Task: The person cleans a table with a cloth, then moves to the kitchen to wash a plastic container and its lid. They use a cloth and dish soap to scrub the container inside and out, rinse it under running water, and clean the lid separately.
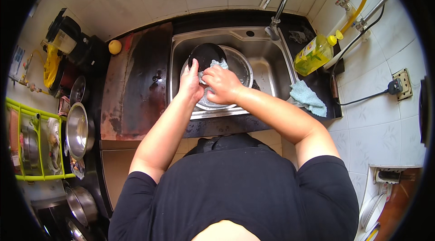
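Observation:
Over the sink, my left hand (192, 83) grips the lower edge of a round black dish (205, 53), thumb side up. Whether it is a bowl or a plate I cannot tell. My right hand (221, 84) is closed on a pale blue cloth (220, 63) pressed against the dish's lower right part. Both hands hide some of the cloth and the near side of the dish. Below them a round metal basin (247, 66) sits in the left part of the steel sink (268, 84).
A chrome faucet (275, 30) rises behind the sink. To the right are a yellow dish soap bottle (312, 55) and a second pale blue cloth (308, 98). A dark stained board (136, 82) lies left, with a round yellow fruit (115, 47) near its far corner.

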The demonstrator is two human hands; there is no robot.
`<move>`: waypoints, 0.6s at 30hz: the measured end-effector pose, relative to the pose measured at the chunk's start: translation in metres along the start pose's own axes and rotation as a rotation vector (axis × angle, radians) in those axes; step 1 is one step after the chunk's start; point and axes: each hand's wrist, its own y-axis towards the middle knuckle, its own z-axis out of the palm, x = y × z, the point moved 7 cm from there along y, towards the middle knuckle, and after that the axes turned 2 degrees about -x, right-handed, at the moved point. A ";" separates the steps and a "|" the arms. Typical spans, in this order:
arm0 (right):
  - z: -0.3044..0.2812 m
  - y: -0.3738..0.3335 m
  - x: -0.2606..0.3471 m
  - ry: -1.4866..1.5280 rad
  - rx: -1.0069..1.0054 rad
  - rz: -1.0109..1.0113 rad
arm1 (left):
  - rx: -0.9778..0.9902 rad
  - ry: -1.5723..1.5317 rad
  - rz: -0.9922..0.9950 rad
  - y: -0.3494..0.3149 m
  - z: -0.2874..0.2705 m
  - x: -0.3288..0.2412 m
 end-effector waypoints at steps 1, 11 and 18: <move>0.000 -0.005 -0.004 -0.039 0.029 -0.072 | -0.012 0.052 -0.064 0.003 -0.006 0.001; -0.007 0.010 -0.009 -0.026 -0.162 0.086 | -0.096 0.008 0.327 -0.002 0.003 0.001; -0.001 -0.018 -0.045 -0.393 -0.008 -0.147 | 0.076 0.421 0.038 0.012 -0.005 -0.020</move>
